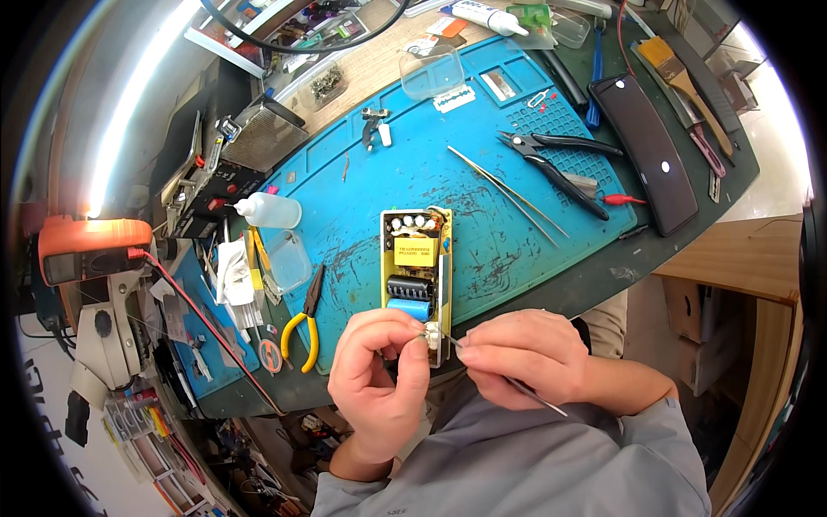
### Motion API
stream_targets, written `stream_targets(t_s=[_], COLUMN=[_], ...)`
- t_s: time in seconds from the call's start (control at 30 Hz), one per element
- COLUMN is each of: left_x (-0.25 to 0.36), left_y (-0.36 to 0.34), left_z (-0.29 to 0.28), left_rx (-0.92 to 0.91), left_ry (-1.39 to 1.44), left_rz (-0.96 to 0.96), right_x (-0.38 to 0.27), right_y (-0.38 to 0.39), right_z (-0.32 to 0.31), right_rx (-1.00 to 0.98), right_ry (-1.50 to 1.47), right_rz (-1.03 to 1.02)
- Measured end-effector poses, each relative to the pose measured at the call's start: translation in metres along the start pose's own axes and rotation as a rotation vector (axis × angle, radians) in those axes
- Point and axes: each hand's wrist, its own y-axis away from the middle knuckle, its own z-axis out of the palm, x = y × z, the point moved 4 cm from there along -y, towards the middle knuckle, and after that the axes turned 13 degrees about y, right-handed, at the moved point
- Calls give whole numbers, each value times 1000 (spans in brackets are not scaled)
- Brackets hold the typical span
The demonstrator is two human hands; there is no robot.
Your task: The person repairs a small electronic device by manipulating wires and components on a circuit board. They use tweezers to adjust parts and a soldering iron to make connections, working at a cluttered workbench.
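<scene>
Pinches a thin grey metal tool (536, 397) in the right hand (525, 355), something too tiny to identify in the left hand (379, 362), by a long, pale-framed circuit board (417, 252) on a blue rubber mat (336, 224); seems light, stiff, fragile on top; grip by side edges

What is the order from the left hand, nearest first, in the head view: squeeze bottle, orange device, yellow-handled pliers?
1. Yellow-handled pliers: just left of the left hand.
2. Squeeze bottle: farther, up and left.
3. Orange device: far left.
</scene>
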Motion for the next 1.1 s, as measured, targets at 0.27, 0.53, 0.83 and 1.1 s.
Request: stream_targets(t_s=[0.27,0.53,0.83,1.1], left_x=[3,6,9,6], left_y=[1,5,4,5], left_z=[3,4,6,4], left_rx=[3,23,-29,7], left_ry=[-260,-585,-666,-513], left_rz=[149,399,542,395], right_x=[4,3,2,1], right_y=[-1,-2,-2,-3], right_z=[-6,-5,-4,-4], right_rx=[-42,-76,-91,-100], right_ry=[-27,-12,-89,-110], right_rz=[93,87,33,29])
